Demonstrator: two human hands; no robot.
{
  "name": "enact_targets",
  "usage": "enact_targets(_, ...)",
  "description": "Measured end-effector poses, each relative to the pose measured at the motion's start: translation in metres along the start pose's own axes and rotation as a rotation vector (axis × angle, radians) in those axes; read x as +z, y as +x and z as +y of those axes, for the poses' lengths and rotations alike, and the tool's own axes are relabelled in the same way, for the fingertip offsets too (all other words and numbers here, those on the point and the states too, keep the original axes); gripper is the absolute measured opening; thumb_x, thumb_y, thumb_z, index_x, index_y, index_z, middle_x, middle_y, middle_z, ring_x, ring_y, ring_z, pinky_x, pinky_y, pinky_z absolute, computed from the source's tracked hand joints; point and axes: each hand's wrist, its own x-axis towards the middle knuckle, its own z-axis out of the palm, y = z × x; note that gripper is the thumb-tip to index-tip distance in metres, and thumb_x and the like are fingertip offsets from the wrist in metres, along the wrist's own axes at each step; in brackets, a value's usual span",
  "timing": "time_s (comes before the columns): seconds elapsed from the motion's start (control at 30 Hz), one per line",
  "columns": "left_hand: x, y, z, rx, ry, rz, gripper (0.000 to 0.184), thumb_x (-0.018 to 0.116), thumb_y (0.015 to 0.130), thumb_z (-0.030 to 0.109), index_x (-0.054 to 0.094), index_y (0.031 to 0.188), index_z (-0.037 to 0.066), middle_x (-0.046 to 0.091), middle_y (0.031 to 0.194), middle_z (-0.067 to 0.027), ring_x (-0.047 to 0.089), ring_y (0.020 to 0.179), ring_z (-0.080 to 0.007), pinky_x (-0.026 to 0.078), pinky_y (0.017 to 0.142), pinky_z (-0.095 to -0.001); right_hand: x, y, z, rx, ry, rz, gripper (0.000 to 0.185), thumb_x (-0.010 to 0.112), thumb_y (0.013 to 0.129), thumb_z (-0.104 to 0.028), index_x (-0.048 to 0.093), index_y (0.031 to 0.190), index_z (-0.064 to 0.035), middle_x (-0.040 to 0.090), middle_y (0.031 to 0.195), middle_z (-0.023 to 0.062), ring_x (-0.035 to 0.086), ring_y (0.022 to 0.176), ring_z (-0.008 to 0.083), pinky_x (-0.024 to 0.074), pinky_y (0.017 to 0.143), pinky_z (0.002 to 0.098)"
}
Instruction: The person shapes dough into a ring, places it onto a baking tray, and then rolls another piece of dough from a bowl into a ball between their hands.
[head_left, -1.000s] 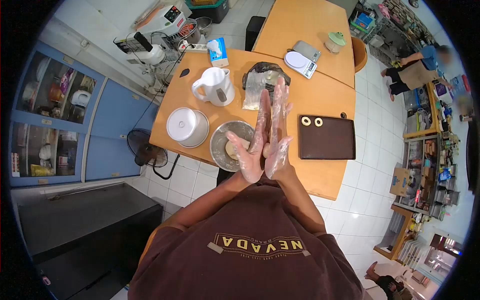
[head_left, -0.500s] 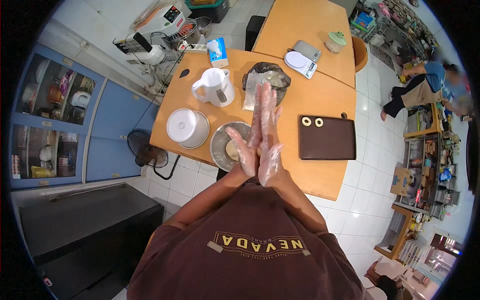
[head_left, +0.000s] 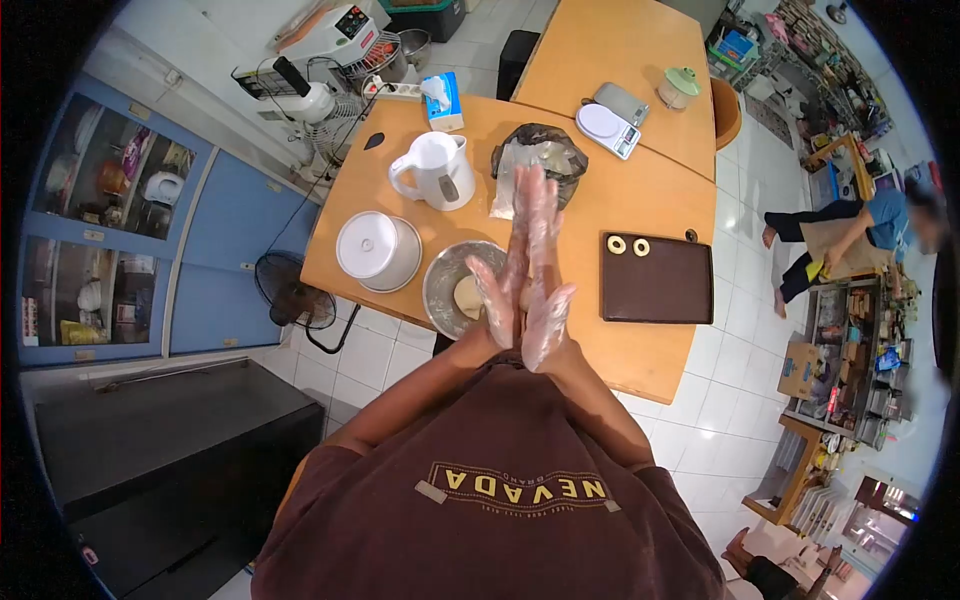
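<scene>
My left hand (head_left: 502, 290) and my right hand (head_left: 546, 300), both in clear plastic gloves, face each other palm to palm with fingers stretched out. Between the palms a small piece of dough (head_left: 525, 296) shows in part. Just left of my left hand stands a metal bowl (head_left: 437, 283) with a lump of dough (head_left: 468, 297) in it. Beyond my fingertips lies a black plastic bag (head_left: 572, 160) with a clear bag (head_left: 504, 185) at it. To the right, a dark brown tray (head_left: 656, 290) carries two dough rings (head_left: 617, 245) near its far left corner.
A white lidded container (head_left: 378, 252), a white jug (head_left: 437, 170) and a tissue box (head_left: 446, 104) stand on the wooden table's left. Scales (head_left: 606, 128) and a green-lidded jar (head_left: 679, 88) are farther back. A person (head_left: 850, 230) walks at the right; another person (head_left: 768, 575) is lower right.
My hands have come closer together than a second ago and stay pressed around the dough. The person at the right has moved down along the shelves. The view has shifted slightly.
</scene>
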Motion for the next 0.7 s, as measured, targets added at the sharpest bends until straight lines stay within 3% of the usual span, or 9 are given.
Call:
enact_targets(0.1, 0.019, -0.006, 0.026, -0.025, -0.049, 0.031, 0.127, 0.010, 0.081, 0.097, 0.000, 0.166, 0.003, 0.001, 0.174, -0.0099, 0.005, 0.160, -0.0291, 0.004, 0.129, -0.0482, -0.003, 0.002, 0.017, 0.015, -0.053, 0.046, 0.098, 0.001, 0.099, -0.075, 0.008, 0.166, -0.0040, 0.003, 0.174, 0.0180, -0.006, 0.160, 0.0387, -0.0150, 0.122, 0.0550)
enact_targets(0.2, 0.014, 0.002, 0.040, -0.058, -0.170, 0.079, 0.126, 0.011, 0.081, 0.098, 0.000, 0.166, 0.006, 0.002, 0.174, -0.0088, 0.004, 0.160, -0.0277, 0.005, 0.128, -0.0472, 0.001, -0.004, 0.030, 0.025, -0.066, 0.041, 0.096, 0.000, 0.099, -0.074, 0.007, 0.167, -0.0064, 0.002, 0.174, 0.0175, -0.006, 0.159, 0.0390, -0.0134, 0.123, 0.0553)
enact_targets(0.23, 0.021, 0.007, 0.051, -0.053, -0.349, 0.116, 0.124, 0.009, 0.081, 0.098, 0.000, 0.167, 0.008, 0.001, 0.175, -0.0073, 0.005, 0.160, -0.0258, 0.006, 0.128, -0.0464, 0.003, -0.007, 0.026, 0.005, -0.060, 0.026, 0.095, 0.000, 0.099, -0.074, 0.007, 0.167, -0.0069, 0.003, 0.174, 0.0177, -0.005, 0.159, 0.0397, -0.0120, 0.123, 0.0559)
enact_targets(0.33, 0.010, 0.010, 0.046, -0.108, -0.164, 0.203, 0.122, 0.008, 0.082, 0.097, 0.000, 0.167, 0.010, 0.001, 0.175, -0.0063, 0.005, 0.160, -0.0250, 0.004, 0.128, -0.0453, 0.012, -0.011, 0.024, -0.073, -0.035, 0.010, 0.093, 0.001, 0.100, -0.072, 0.008, 0.167, -0.0074, 0.004, 0.173, 0.0186, -0.004, 0.159, 0.0415, -0.0088, 0.123, 0.0573)
enact_targets(0.37, 0.006, 0.004, 0.031, -0.135, -0.255, 0.205, 0.122, 0.005, 0.082, 0.097, 0.000, 0.167, 0.010, 0.000, 0.175, -0.0069, 0.004, 0.160, -0.0248, 0.000, 0.128, -0.0431, 0.015, -0.013, 0.029, -0.108, -0.020, 0.019, 0.093, 0.002, 0.101, -0.072, 0.008, 0.167, -0.0069, 0.004, 0.173, 0.0191, -0.004, 0.159, 0.0419, -0.0084, 0.123, 0.0575)
enact_targets(0.53, 0.002, -0.019, 0.011, -0.076, 0.077, -0.021, 0.119, -0.003, 0.084, 0.092, -0.006, 0.166, 0.006, -0.009, 0.174, -0.0098, -0.003, 0.160, -0.0302, -0.003, 0.127, -0.0479, 0.004, 0.002, 0.000, -0.042, -0.088, 0.080, 0.100, 0.004, 0.098, -0.076, 0.006, 0.166, -0.0028, 0.003, 0.173, 0.0208, -0.005, 0.159, 0.0400, -0.0108, 0.123, 0.0576)
enact_targets(0.67, 0.012, -0.003, 0.040, 0.061, 0.181, -0.009, 0.120, 0.007, 0.083, 0.095, 0.001, 0.167, 0.010, 0.001, 0.175, -0.0086, 0.004, 0.160, -0.0276, -0.001, 0.128, -0.0419, -0.001, -0.004, 0.019, 0.063, -0.048, 0.065, 0.097, 0.003, 0.100, -0.074, 0.007, 0.166, -0.0031, 0.000, 0.174, 0.0183, -0.009, 0.159, 0.0377, -0.0154, 0.122, 0.0559)
enact_targets(0.7, 0.014, 0.004, 0.045, 0.057, 0.036, 0.042, 0.120, 0.009, 0.084, 0.095, 0.002, 0.167, 0.010, 0.002, 0.175, -0.0074, 0.003, 0.160, -0.0280, -0.001, 0.128, -0.0417, 0.002, -0.007, 0.020, 0.073, -0.011, 0.058, 0.097, 0.002, 0.100, -0.074, 0.007, 0.166, -0.0033, 0.000, 0.174, 0.0183, -0.009, 0.160, 0.0370, -0.0159, 0.122, 0.0553)
